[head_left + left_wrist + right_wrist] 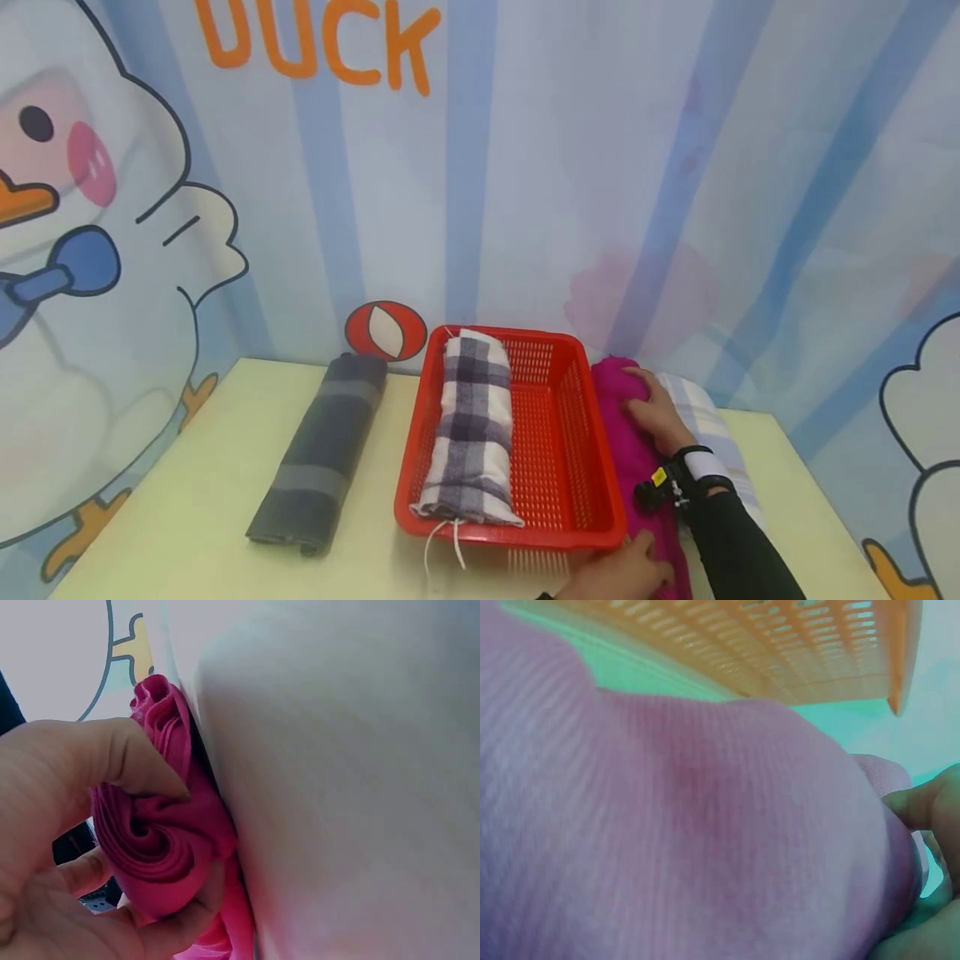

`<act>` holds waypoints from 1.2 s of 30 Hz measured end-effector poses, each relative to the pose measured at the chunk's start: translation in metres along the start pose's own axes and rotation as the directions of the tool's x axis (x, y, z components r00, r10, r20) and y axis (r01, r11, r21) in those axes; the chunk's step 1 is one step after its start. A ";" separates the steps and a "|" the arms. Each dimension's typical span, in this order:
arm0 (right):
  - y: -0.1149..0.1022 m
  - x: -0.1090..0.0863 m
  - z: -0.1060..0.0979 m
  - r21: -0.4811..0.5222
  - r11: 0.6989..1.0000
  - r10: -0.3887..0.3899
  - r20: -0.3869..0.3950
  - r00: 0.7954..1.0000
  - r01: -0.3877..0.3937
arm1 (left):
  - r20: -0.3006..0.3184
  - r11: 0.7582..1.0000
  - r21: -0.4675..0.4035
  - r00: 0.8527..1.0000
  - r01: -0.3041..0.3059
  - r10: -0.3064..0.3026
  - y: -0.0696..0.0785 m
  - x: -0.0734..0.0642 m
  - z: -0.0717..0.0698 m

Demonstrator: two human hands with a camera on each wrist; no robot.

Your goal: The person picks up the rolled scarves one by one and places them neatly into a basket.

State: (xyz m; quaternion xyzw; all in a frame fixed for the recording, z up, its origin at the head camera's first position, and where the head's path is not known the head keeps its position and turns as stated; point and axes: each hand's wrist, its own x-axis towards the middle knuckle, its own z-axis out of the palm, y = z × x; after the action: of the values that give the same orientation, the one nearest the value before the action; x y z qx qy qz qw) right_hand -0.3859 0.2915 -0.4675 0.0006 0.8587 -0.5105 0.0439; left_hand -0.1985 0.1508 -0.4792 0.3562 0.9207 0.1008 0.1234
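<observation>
Head view: magenta towel (630, 458), rolled long, lumpy, lies just beside red basket (540, 433), on its three o'clock side. Right hand (663, 417) grips towel toward twelve o'clock end, forearm in from five o'clock; left hand (618, 575) at six o'clock end.
Left wrist view: towel's end shows spiral of folded layers, pinched between thumb and curled fingers.
Right wrist view: ribbed towel dominates; thumb and fingers, around four o'clock, curl on its edge.
</observation>
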 end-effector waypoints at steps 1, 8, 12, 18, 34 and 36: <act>-0.002 -0.001 -0.001 0.004 1.000 -0.003 -0.001 1.000 0.003 | -0.010 1.000 0.000 1.000 0.005 -0.005 0.001 -0.001 0.001; -0.004 -0.010 -0.004 0.027 0.999 -0.021 -0.001 1.000 0.021 | -0.121 0.999 0.026 0.992 0.033 -0.030 0.007 -0.012 0.005; -0.004 -0.012 -0.006 0.021 0.999 -0.038 -0.019 0.999 0.039 | -0.153 0.999 0.036 0.988 0.034 -0.028 0.008 -0.017 0.004; -0.009 -0.017 -0.011 0.010 0.998 -0.057 -0.046 0.997 0.058 | -0.126 1.000 0.010 0.992 0.015 -0.014 0.009 -0.019 0.000; -0.026 -0.028 -0.025 -0.006 1.000 -0.022 -0.049 0.999 0.021 | -0.144 0.997 0.032 0.987 -0.072 0.076 0.018 -0.024 -0.007; -0.026 -0.032 -0.026 -0.010 1.000 -0.020 -0.054 0.998 0.020 | -0.145 0.997 0.032 0.986 -0.075 0.078 0.020 -0.026 -0.007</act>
State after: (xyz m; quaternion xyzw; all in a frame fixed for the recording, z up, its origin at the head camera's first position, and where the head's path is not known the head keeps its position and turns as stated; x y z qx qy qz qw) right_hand -0.3574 0.3030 -0.4304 0.0056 0.8619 -0.5068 0.0155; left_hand -0.1691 0.1469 -0.4633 0.3845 0.9142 0.1193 0.0468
